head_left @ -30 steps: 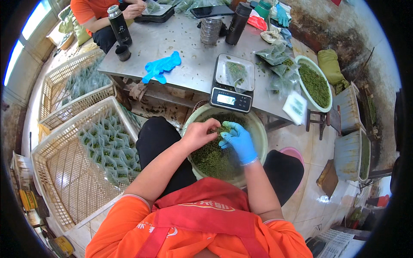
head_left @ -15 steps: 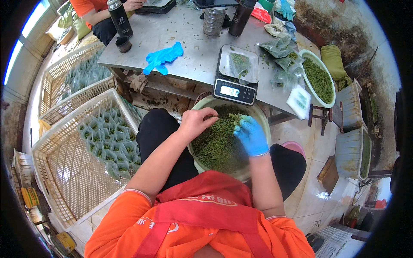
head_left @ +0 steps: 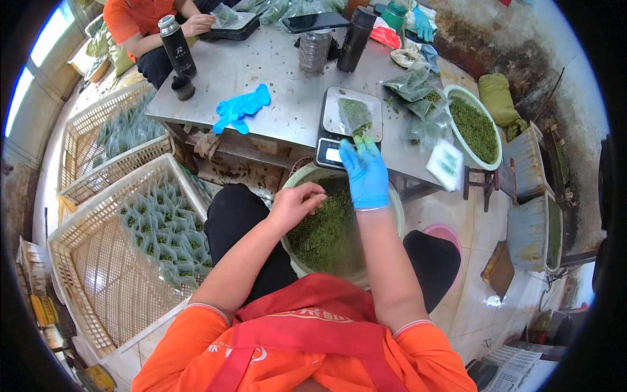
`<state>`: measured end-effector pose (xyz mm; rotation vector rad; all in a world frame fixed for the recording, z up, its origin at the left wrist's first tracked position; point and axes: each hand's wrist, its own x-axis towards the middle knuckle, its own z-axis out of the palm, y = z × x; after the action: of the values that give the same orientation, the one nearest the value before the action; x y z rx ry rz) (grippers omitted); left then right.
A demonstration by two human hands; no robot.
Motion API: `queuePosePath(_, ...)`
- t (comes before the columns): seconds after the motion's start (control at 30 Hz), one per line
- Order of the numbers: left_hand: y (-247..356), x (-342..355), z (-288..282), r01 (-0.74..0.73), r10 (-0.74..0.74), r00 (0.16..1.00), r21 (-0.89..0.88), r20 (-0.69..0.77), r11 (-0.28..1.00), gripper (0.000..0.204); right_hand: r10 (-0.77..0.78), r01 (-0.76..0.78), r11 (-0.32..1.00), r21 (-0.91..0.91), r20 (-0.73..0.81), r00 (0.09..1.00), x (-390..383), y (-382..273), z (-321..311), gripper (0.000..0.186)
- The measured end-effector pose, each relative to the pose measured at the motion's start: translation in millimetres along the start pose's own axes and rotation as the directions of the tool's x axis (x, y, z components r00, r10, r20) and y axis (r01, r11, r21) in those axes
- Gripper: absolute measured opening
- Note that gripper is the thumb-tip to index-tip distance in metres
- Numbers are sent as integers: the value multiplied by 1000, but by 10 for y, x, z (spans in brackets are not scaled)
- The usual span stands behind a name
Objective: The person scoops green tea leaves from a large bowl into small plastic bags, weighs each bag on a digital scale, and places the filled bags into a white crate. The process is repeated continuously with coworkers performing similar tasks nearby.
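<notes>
My right hand (head_left: 366,175), in a blue glove with green-tinged fingertips, reaches over the front of a digital scale (head_left: 330,153). Its fingers close at the near end of a clear plastic bag (head_left: 354,116) of small green berries, which look like peppercorns, lying on the scale's tray. My bare left hand (head_left: 297,204) hovers above the left side of a pale basin (head_left: 285,245) between my knees. Its thumb and fingers are pinched together; whatever they may hold is too small to make out. Loose green peppercorns (head_left: 320,238) fill the basin.
Filled bags stand in a cream crate (head_left: 111,281) at left, behind which is another crate (head_left: 72,140). On the metal table (head_left: 281,104) lie a blue glove (head_left: 243,108), flasks and filled bags (head_left: 418,91). A co-worker's hand (head_left: 198,25) is at the far left. Another basin (head_left: 499,147) stands right.
My right hand has moved forward from above the basin to the bag on the scale. My left hand stays pinched over the basin. The view has shifted slightly, showing more of the table's far side.
</notes>
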<state>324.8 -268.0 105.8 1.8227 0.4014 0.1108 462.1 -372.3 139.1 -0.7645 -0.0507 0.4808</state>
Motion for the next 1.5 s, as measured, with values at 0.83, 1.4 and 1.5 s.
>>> queuePosePath(0.83, -66, 11, 82, 111, -62, 986, -328, 155, 938, 28, 157, -109, 727, -678, 10, 988, -704, 33, -566, 14)
queuePosePath(1.4, -58, 380, -277, -161, 44, 946, -349, -321, 923, 22, -393, 573, -31, -819, 537, 746, -182, 1, -341, 34)
queuePosePath(1.5, 13, 530, -409, -165, 17, 922, -353, -387, 921, 21, -297, 377, -147, -914, 405, 865, -54, -46, -101, 40)
